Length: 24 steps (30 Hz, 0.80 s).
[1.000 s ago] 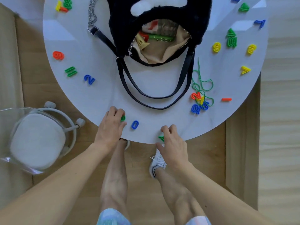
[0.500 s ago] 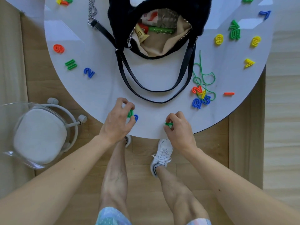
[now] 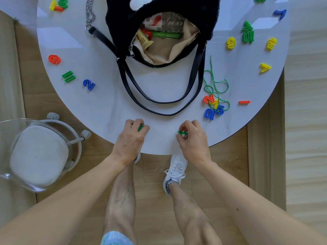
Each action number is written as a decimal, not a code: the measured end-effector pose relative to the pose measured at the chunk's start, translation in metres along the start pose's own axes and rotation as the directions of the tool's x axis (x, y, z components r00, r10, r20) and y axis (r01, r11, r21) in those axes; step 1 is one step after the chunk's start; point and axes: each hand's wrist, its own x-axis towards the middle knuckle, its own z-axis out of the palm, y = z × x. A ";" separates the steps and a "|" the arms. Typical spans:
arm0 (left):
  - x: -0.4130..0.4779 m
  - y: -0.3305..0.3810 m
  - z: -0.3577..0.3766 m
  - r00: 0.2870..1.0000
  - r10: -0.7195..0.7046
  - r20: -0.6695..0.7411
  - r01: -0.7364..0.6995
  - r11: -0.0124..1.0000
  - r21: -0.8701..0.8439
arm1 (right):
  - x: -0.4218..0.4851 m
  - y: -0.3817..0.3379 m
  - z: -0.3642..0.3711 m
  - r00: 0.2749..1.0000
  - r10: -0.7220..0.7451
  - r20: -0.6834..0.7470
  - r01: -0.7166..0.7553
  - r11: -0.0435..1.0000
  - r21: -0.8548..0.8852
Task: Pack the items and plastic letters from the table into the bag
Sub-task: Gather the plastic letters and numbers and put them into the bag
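At the near edge of the table (image 3: 106,106), the left hand (image 3: 130,138) has its fingers (image 3: 131,123) curled round a green letter (image 3: 141,128). The right hand (image 3: 193,138) pinches a green piece (image 3: 182,132) between thumb and fingers. The open bag (image 3: 120,18) lies farther back, straps toward me. Other letters (image 3: 89,84) lie scattered left and right, some tangled in string (image 3: 215,82).
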 end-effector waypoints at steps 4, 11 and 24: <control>0.015 0.006 -0.004 0.995 -0.100 0.026 0.103 0.963 -0.249 | -0.002 -0.004 -0.006 0.995 0.078 -0.061 -0.068 0.988 0.142; 0.056 0.072 -0.032 0.794 -0.222 0.565 0.492 -0.310 -0.813 | -0.002 -0.022 -0.040 0.981 -0.053 -0.186 0.125 0.910 0.396; 0.092 0.128 -0.037 0.714 -0.094 0.693 0.539 -0.559 -0.631 | 0.009 -0.002 -0.088 0.931 -0.263 -0.255 0.317 0.928 0.197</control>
